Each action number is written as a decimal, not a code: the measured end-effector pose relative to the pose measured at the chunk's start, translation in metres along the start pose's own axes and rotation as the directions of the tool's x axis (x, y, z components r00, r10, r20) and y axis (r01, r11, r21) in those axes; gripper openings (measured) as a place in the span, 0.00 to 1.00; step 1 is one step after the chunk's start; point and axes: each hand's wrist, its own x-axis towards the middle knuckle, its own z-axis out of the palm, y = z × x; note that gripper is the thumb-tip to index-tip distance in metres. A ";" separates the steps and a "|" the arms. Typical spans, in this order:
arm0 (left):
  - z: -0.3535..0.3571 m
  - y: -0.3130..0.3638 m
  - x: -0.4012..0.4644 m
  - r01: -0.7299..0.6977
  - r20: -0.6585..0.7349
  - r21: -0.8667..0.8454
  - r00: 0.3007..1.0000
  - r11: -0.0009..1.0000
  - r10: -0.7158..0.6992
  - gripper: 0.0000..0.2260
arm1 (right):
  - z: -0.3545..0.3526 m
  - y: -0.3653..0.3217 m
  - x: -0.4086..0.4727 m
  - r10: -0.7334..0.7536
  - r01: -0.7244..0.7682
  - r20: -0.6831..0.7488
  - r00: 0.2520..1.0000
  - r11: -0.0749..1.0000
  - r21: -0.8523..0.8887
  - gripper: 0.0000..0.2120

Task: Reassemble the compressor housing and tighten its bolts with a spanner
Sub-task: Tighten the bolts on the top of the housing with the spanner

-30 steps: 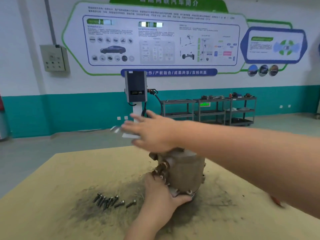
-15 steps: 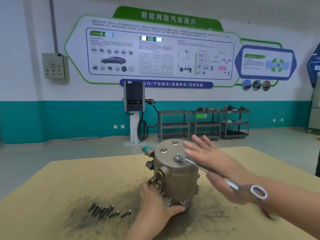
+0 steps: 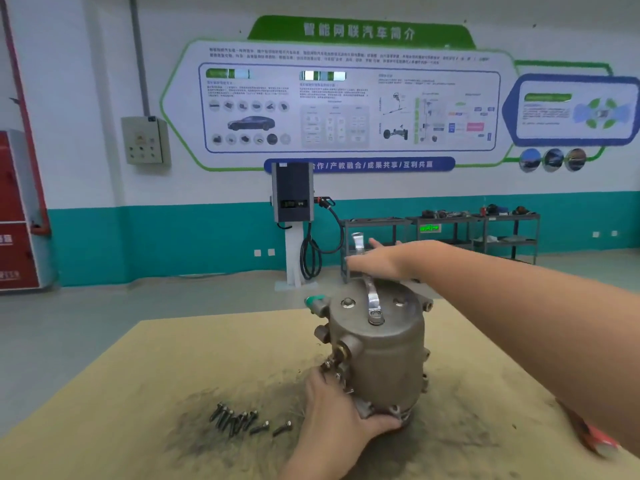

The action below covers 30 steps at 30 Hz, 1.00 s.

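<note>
A dull grey-brown cylindrical metal compressor housing (image 3: 375, 344) stood upright on a stained tan tabletop. A shiny steel spanner (image 3: 371, 296) lay across its flat top, ring end seated on a bolt head. Several loose dark bolts (image 3: 242, 420) lay clustered to its left.

The spanner (image 3: 370, 289) shaft is partly hidden beneath the blurred right hand (image 3: 375, 259). A red object (image 3: 597, 439), perhaps a tool handle, is obscured by the right forearm.
</note>
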 end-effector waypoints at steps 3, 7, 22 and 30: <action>0.000 -0.002 0.001 -0.001 0.027 0.040 1.000 0.999 0.000 0.51 | 0.015 0.047 -0.020 -0.006 0.025 -0.085 0.996 0.975 0.220 0.26; -0.001 -0.001 0.002 0.003 0.038 0.001 0.999 1.000 -0.003 0.47 | 0.058 0.083 -0.083 -0.080 0.252 -0.365 0.928 0.855 0.453 0.24; 0.004 0.006 0.000 -0.135 -0.067 0.051 0.988 0.990 0.138 0.39 | 0.064 -0.034 -0.137 -0.709 0.653 -0.263 0.654 0.705 -0.277 0.23; 0.000 -0.003 0.002 -0.041 -0.026 0.021 0.999 0.999 0.042 0.47 | 0.013 -0.057 -0.023 -0.244 0.245 0.016 0.970 0.970 -0.013 0.28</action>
